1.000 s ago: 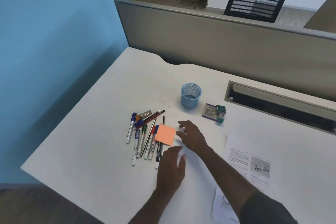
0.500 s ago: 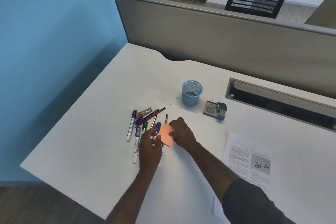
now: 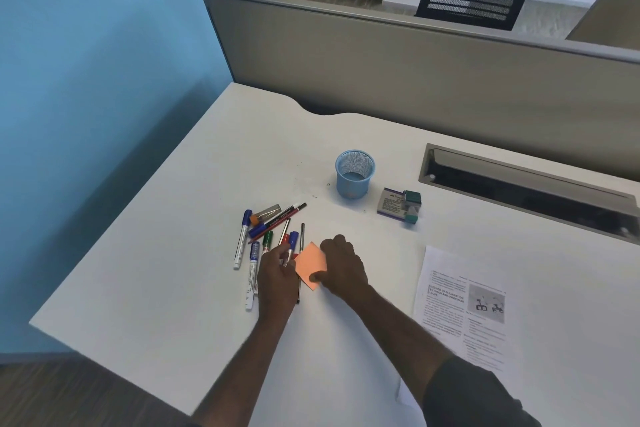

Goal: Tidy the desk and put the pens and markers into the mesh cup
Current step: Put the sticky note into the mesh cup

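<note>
Several pens and markers lie in a loose pile on the white desk. A blue mesh cup stands upright and empty behind the pile, to its right. My left hand rests on the right side of the pile, its fingers closed around a marker with a blue cap. An orange sticky note pad is tilted between my hands, pinched at its lower edge by my right hand. The markers under my left hand are partly hidden.
A small box with a green item sits right of the cup. A printed sheet lies at the right. A cable tray slot runs along the back right. A grey partition closes the desk's far side.
My left hand moved up and left from the desk front onto the markers. My right hand took hold of the orange sticky note pad and lifted its edge.
</note>
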`<state>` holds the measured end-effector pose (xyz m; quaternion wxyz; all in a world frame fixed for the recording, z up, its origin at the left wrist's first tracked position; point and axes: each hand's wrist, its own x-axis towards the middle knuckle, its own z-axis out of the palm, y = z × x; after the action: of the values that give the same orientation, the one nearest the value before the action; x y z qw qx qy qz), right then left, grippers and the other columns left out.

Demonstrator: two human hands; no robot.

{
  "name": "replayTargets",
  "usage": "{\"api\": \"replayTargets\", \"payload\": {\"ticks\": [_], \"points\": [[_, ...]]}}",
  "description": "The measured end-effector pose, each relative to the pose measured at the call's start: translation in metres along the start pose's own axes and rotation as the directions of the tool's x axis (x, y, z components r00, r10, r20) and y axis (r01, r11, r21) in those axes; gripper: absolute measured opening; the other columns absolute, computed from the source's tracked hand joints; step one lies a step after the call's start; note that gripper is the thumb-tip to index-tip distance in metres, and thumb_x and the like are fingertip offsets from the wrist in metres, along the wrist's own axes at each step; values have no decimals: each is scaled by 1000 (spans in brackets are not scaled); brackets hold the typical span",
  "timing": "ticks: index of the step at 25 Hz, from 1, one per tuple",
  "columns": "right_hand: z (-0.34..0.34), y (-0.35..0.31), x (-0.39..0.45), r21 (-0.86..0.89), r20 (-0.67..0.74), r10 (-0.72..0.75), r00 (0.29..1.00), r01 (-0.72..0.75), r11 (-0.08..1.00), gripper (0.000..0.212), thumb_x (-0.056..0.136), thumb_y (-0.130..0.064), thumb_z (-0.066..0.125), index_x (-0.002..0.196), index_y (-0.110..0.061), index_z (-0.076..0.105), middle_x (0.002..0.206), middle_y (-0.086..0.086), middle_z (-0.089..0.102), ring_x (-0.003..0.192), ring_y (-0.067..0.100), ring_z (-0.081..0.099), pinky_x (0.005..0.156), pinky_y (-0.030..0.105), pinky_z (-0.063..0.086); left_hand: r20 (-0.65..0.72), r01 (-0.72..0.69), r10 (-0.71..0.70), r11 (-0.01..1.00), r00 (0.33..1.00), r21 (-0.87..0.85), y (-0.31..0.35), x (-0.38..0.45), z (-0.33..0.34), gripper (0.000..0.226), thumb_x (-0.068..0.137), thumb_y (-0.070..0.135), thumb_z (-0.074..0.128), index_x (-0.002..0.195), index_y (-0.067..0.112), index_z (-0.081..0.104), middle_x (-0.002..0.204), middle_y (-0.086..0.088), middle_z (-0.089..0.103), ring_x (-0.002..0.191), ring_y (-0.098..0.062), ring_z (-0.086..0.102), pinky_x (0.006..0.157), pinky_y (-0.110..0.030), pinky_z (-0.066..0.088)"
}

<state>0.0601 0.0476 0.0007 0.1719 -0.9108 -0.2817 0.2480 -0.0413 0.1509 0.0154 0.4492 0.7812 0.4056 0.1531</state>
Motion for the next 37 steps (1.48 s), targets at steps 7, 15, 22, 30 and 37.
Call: {"api": "replayTargets", "payload": {"ticks": [7, 15, 22, 30, 37], "points": [[-8, 1, 8, 219, 4, 110, 994, -109, 970, 34, 81, -28, 76, 108, -15, 58, 115, 6, 56, 109, 24, 53, 87, 37, 47, -17, 5, -5, 1000, 1000, 17, -4, -1, -2, 31, 93, -1, 57, 122, 8, 64, 116, -9, 66, 107, -21, 59, 95, -41, 52], [-31, 17, 0, 567, 120, 144, 982, -187, 802, 23, 90, -17, 68, 111, -7, 67, 103, 10, 65, 86, 23, 62, 66, 30, 51, -26, 7, -7, 1000, 1000, 0, -8, 0, -2, 25, 93, 9, 63, 118, 7, 66, 111, -9, 67, 105, -24, 60, 95, -41, 50], [-48, 29, -16, 824, 151, 144, 978, -205, 529, 18, 96, -17, 63, 110, -6, 66, 95, 8, 66, 80, 18, 59, 63, 26, 50, 244, 214, -177, 967, 953, -136, 3, 5, 3, 16, 93, 30, 67, 105, 18, 69, 92, -1, 74, 84, -21, 71, 76, -41, 57], [-34, 33, -31, 673, -68, 170, 983, -81, 736, 32, 89, -24, 71, 119, -18, 64, 117, 5, 69, 103, 17, 64, 90, 35, 45, 170, -115, 130, 989, 977, -95, 52, 49, -7, 15, 87, 9, 72, 86, 24, 71, 81, 11, 70, 73, 2, 63, 74, -28, 51], [-4, 41, -42, -111, 19, 65, 998, -62, 992, 97, 86, -58, 62, 157, -21, 7, 164, 5, -17, 151, 29, -16, 121, 47, -4, 124, -618, 605, 769, 786, 161, 164, 120, 12, 14, 93, 13, 62, 101, 16, 73, 97, 1, 71, 86, -19, 64, 74, -34, 53]]}}
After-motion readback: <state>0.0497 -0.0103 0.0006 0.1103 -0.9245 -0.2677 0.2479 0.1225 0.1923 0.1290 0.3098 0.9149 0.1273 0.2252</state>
